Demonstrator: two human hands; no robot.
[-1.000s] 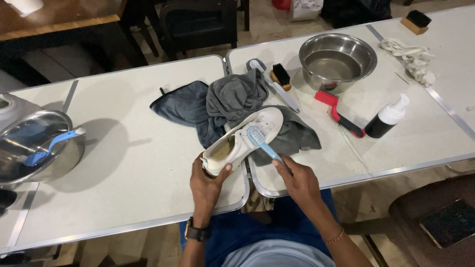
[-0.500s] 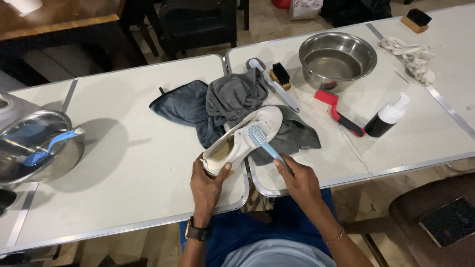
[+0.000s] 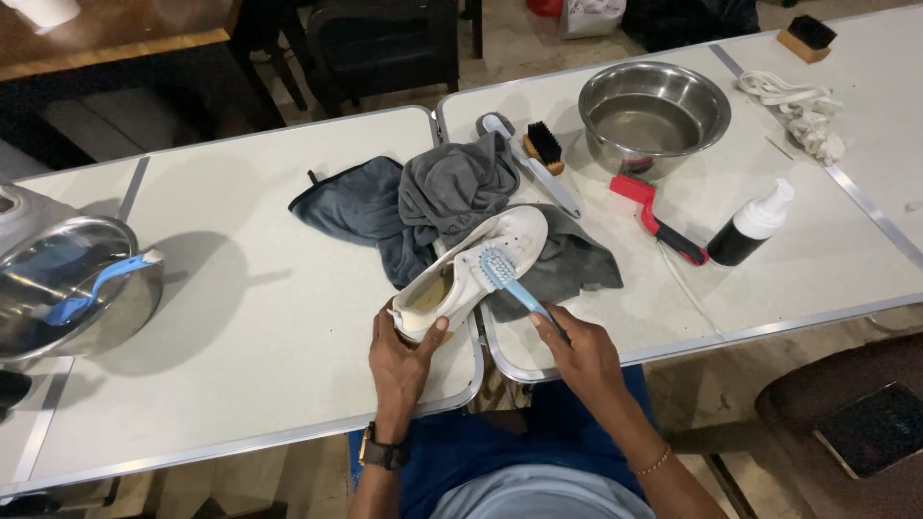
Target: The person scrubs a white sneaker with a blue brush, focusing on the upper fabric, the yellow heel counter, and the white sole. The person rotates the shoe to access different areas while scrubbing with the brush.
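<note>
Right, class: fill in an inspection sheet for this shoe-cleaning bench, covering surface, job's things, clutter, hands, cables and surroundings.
Surface: two pale folding tables side by side.
Job's things: white shoe held over the table seam; blue brush with its bristles on the shoe.
Clutter: grey cloths, steel bowl, wooden brush, red-handled brush, white-capped dark bottle, white laces, second bowl at far left.
Hands: left hand grips the shoe's heel; right hand holds the brush handle.
Cables: nothing seen.
Surroundings: dark chair, tiled floor.
</note>
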